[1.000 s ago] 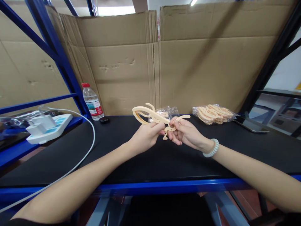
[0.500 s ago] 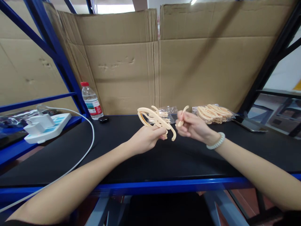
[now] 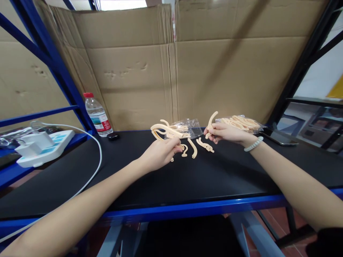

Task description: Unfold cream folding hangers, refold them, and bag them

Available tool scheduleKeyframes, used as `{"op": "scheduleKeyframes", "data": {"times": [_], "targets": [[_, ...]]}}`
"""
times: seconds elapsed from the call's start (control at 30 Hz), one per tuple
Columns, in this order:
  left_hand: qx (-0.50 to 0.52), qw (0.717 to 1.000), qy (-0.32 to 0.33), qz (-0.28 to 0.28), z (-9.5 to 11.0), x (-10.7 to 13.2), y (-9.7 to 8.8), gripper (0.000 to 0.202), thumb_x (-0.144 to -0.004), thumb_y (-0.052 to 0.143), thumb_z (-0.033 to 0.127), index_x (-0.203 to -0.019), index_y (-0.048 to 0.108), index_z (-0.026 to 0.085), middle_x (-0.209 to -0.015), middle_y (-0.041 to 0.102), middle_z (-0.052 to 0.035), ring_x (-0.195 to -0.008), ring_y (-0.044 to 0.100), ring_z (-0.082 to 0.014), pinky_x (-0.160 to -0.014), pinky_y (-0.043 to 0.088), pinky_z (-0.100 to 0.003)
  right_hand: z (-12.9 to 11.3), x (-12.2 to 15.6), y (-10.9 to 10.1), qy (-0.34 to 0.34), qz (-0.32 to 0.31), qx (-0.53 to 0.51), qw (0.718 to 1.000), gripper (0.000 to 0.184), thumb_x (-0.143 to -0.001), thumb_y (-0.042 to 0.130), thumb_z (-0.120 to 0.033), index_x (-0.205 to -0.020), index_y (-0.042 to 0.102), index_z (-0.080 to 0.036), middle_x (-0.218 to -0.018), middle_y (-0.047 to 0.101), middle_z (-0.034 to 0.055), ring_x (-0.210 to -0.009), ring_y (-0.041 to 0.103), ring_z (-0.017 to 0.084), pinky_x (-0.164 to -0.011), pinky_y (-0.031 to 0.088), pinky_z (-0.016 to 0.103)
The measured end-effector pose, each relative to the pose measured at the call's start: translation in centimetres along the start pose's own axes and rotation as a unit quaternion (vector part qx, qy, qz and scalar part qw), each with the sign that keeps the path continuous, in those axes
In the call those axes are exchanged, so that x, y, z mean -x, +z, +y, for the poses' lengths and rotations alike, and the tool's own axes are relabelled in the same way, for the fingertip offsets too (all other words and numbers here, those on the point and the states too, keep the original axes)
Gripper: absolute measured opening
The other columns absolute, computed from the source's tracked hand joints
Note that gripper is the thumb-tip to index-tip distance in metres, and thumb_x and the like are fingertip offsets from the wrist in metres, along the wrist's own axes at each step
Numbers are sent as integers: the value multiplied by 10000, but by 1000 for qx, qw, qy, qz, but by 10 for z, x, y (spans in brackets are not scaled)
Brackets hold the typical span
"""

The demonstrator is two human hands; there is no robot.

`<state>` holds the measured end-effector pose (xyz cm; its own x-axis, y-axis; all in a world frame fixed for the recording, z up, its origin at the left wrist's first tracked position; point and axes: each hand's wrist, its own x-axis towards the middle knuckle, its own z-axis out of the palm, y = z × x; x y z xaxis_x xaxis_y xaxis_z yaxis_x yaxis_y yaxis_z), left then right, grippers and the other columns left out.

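My left hand (image 3: 160,152) is closed around a bunch of cream, curved plastic pieces (image 3: 163,130), held just above the black shelf top (image 3: 187,175). My right hand (image 3: 226,132), with a white bead bracelet at the wrist, pinches one curved cream piece (image 3: 211,121) and holds it upright further to the right. Between the hands, three loose cream pieces (image 3: 199,146) lie on the black surface.
A clear bag of cream pieces (image 3: 187,126) lies behind my left hand, a second bag (image 3: 241,123) behind my right. A water bottle (image 3: 95,114) and a small black object (image 3: 113,136) stand back left. A white power strip (image 3: 40,146) with cable sits left, a phone (image 3: 280,137) right. Cardboard sheets wall the back.
My hands have drawn apart. The right hand moved right with one piece pulled off the bunch, and loose pieces now lie on the shelf between the hands.
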<state>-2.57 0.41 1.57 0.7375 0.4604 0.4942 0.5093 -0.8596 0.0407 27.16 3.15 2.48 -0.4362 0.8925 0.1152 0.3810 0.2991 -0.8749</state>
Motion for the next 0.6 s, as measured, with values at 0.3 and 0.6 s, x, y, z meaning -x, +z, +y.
{"op": "scheduleKeyframes", "data": {"times": [0.3, 0.6], "targets": [[-132, 991, 7, -18, 0, 1, -2, 248, -973, 342, 306, -942, 542, 163, -883, 670, -65, -702, 634, -169, -581, 451, -239, 11, -6, -1, 29, -12, 243, 970, 293, -840, 552, -405, -690, 569, -154, -541, 550, 3, -443, 468, 85, -458, 362, 233], [-142, 989, 26, -24, 2, 0, -1, 290, -981, 323, 340, -932, 551, 168, -916, 671, -61, -669, 615, -154, -532, 400, -221, 19, -12, 20, 112, 37, 147, 982, 125, -797, 571, -205, -872, 616, -117, -582, 613, 22, -403, 460, 68, -398, 372, 202]]}}
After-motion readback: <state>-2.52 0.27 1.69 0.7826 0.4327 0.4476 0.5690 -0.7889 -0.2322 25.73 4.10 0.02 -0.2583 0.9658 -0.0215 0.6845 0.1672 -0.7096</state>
